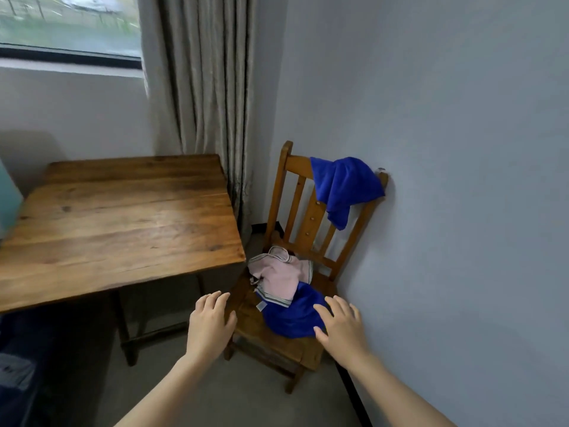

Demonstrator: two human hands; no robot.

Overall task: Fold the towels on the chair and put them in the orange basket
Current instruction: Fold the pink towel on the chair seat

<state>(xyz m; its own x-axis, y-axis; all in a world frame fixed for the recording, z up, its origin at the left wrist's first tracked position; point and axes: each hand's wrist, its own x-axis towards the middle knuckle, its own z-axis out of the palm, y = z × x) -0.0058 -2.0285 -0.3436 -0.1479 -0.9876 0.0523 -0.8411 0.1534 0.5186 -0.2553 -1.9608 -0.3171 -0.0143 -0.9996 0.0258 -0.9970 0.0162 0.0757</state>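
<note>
A table (123,217) fills the left, its corner near the chair (277,346), which sits against the right wall (462,211). The draped blue towel (345,183) hangs on the backrest. The crumpled blue towel (292,318) and pink towel (280,275) lie on the seat. The left hand (209,322) and right hand (341,326) are over the seat's front, fingers spread, empty.

One wide-angle view from head height looks forward and down into a room corner. The chair (311,215) stands close, right of centre; the bench (123,217) fills the left middle, a window (67,23) the upper left. The left hand (209,322) and right hand (341,325) come in from the bottom edge.
</note>
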